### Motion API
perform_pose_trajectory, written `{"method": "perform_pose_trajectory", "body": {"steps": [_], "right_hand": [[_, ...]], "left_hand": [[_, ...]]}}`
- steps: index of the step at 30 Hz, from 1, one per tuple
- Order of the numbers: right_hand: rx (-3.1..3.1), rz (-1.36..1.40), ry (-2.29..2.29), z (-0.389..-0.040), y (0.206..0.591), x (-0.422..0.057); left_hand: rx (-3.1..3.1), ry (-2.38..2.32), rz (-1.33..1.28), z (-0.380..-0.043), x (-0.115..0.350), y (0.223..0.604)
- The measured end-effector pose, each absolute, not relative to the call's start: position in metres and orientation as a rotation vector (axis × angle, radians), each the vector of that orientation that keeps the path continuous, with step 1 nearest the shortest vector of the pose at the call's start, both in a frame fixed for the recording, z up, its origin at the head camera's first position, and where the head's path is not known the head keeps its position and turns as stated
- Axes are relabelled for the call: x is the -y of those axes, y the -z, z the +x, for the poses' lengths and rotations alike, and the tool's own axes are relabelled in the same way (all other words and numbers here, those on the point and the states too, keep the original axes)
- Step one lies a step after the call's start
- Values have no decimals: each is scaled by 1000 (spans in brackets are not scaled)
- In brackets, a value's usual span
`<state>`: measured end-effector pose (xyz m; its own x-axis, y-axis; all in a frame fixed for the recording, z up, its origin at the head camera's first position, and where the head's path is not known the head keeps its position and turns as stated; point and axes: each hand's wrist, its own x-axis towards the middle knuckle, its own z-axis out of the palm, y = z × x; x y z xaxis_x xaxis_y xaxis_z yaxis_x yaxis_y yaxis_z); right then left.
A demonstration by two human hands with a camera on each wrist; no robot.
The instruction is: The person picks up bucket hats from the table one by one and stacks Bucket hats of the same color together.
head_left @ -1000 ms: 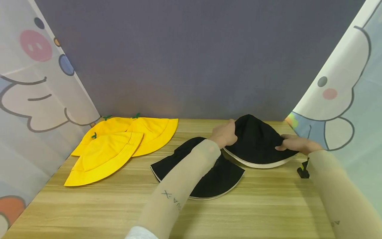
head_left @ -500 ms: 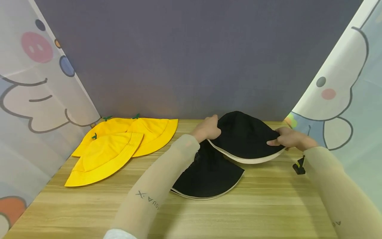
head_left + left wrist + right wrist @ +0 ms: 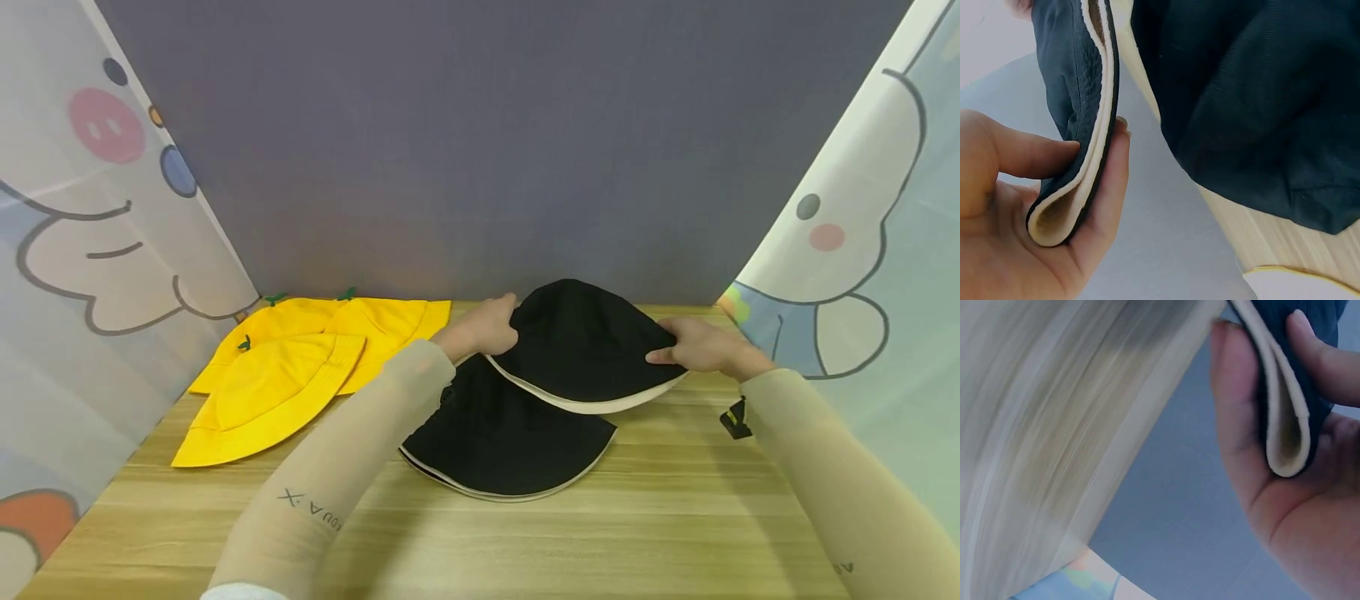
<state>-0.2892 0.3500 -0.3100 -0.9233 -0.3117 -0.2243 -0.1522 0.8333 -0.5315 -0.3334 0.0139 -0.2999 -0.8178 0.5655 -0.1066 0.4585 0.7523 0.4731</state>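
Note:
A black bucket hat (image 3: pixel 588 346) with a cream edge is held up folded flat, its crown toward the back wall. My left hand (image 3: pixel 487 325) pinches one end of its brim, and my right hand (image 3: pixel 701 344) pinches the other. In the left wrist view the thumb (image 3: pixel 1035 153) presses the folded brim (image 3: pixel 1094 150) against the fingers. The right wrist view shows the same kind of grip on the brim's folded end (image 3: pixel 1288 425). Below and in front, a second black hat (image 3: pixel 517 442) lies folded on the table, partly overlapped by the held hat and my left forearm.
Several yellow hats (image 3: pixel 262 392) with green sprout tips lie overlapping at the left of the wooden table (image 3: pixel 570 542). A small black object (image 3: pixel 737 419) shows beside my right forearm. A grey wall (image 3: pixel 480 150) closes the back, and printed cartoon panels (image 3: pixel 825 275) flank both sides.
Both hands have carried the black hat leftward, from beside the lying black hat to partly over its back edge. The yellow hats and the lying black hat stay put.

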Motion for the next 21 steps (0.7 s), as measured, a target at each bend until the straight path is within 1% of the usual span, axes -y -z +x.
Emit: {"method": "perform_pose_trajectory", "body": {"steps": [9, 16, 21], "right_hand": [[-2761, -445, 720, -290, 310, -327], [-2766, -599, 672, -284, 307, -304], [-2760, -631, 626, -280, 307, -290]], "left_hand": [[-2709, -550, 884, -331, 10, 294], [-2584, -652, 1002, -330, 39, 297], [-2527, -636, 960, -324, 57, 300]]}}
